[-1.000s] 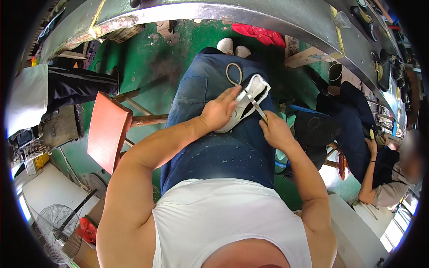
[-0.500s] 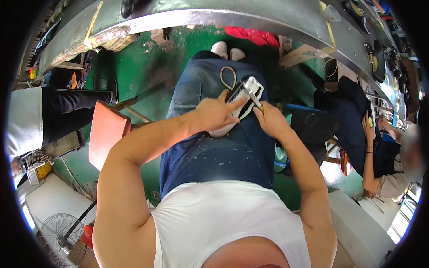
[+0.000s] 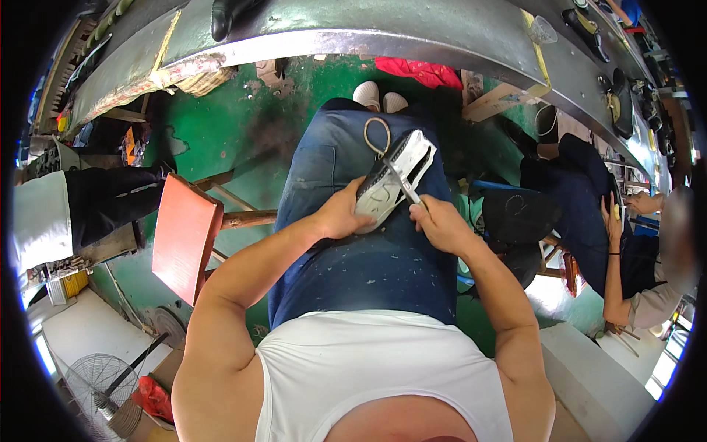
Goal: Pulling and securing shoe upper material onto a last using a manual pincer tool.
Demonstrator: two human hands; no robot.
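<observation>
A white and black shoe rests on my lap, its toe end pointing away from me and slightly right. A dark gap runs along its right side. My left hand is closed around the near left side of the shoe, thumb on its top. In my right hand is the handle of a slim metal hand tool. The tool's metal part lies slantwise across the shoe; its exact kind is unclear. A tan cord loop lies on my blue apron, just beyond the shoe.
A long metal-topped bench crosses ahead, with a black shoe on it. A red-brown seat stands at left. At right another person works at the bench, near a black-covered stool. A fan stands behind left.
My left hand has moved from the shoe's top, where a finger was extended, to grip its near left side. The tool has shifted across the shoe's upper, and my right hand has dropped slightly nearer.
</observation>
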